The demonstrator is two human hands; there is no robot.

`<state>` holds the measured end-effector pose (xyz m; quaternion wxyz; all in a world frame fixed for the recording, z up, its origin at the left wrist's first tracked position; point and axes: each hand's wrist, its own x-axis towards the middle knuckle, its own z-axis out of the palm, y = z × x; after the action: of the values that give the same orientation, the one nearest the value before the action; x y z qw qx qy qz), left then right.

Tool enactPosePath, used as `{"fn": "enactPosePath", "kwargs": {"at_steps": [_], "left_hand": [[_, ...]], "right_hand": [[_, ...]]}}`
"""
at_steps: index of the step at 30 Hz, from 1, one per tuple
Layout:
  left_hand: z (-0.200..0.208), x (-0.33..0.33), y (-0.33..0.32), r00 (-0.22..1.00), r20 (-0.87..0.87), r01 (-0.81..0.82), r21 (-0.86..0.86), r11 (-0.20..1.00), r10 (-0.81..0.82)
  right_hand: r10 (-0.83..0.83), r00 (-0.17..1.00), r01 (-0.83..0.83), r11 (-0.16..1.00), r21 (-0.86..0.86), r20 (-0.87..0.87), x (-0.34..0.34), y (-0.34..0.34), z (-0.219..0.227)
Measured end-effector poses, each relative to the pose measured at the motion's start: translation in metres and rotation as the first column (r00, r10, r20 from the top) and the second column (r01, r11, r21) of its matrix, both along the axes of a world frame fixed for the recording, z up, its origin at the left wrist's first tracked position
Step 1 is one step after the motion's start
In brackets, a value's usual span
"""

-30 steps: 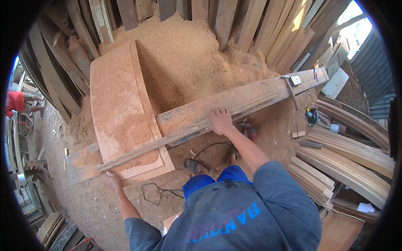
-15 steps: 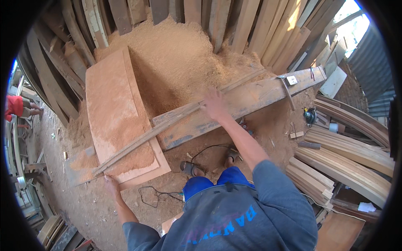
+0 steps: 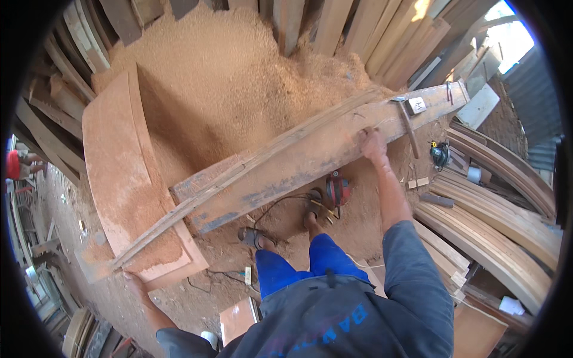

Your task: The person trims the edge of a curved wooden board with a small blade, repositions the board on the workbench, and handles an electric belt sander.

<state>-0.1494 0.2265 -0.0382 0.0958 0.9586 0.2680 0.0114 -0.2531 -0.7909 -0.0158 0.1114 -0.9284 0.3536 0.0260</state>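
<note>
A long thin wooden strip (image 3: pixel 239 167) slants across a weathered plank (image 3: pixel 298 156) and a wide sawdust-covered board (image 3: pixel 122 161). At the strip's lower left end is my left hand (image 3: pixel 135 281), close against the end and the board's edge; its fingers are partly hidden, so its grip cannot be made out. My right hand (image 3: pixel 373 145) rests at the plank's near edge, apart from the strip, with its fingers curled; whether anything lies inside them is hidden. A metal clamp (image 3: pixel 409 128) sits across the plank's right part, beside a small white block (image 3: pixel 416 105).
A large sawdust heap (image 3: pixel 221 65) lies beyond the plank. On the ground are a red power tool (image 3: pixel 338 190) near my feet and a green-black one (image 3: pixel 440 154) at right. Curved timbers (image 3: pixel 489 238) are stacked right; upright planks (image 3: pixel 334 30) stand behind. A person's red garment (image 3: pixel 13 164) shows far left.
My right hand has left the strip and moved right to the plank's near edge, its fingers now curled. My left hand stays by the strip's end. The whole view has shifted.
</note>
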Motion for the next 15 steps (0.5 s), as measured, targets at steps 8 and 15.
{"fn": "enactPosePath", "kwargs": {"at_steps": [8, 15], "left_hand": [[0.001, 0.000, -0.043, 0.999, -0.003, -0.034, -0.019, 0.999, 0.034], [0.015, -0.005, -0.064, 0.991, -0.116, -0.065, 0.051, 0.997, 0.071]], "right_hand": [[-0.057, 0.996, 0.052, 0.996, -0.071, -0.065, -0.027, -0.082, -0.016], [-0.187, 0.972, 0.176, 0.981, -0.085, -0.140, -0.030, -0.123, -0.030]]}}
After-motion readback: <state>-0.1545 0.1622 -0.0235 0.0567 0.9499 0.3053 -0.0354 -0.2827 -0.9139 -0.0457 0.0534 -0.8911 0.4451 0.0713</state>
